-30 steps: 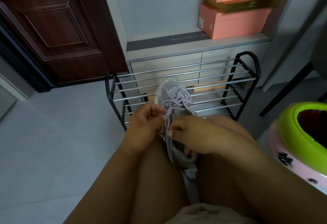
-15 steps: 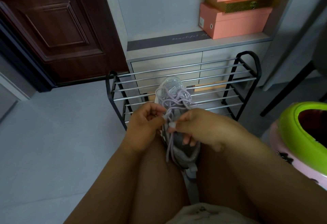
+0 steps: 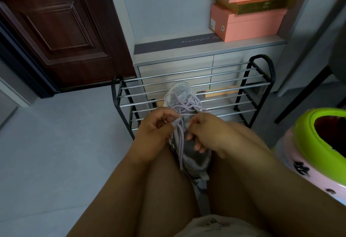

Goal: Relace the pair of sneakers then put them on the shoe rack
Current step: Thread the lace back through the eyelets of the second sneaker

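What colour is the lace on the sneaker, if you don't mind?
Pale lilac; the lace shows best in the head view.

Grey floor (image 3: 46, 161) carries black-framed shoe rack (image 3: 249, 90) against grey cabinet (image 3: 177, 64), green-rimmed pink stool (image 3: 309, 143) at right edge; cabinet top holds two stacked pink shoeboxes (image 3: 249, 25) at its right corner, grey mat (image 3: 176, 43) beside them.

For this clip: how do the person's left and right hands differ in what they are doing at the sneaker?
The left hand pinches a lavender lace near its tip with thumb and forefinger, off the shoe's left side; the right hand sits over the sneaker, its lower fingers curled down onto the grey collar. The left hand's grip is plainly on lace alone; whether the right also pinches lace is hard to tell. Both work at the sneaker's upper eyelets, close together, in front of the shoe rack.
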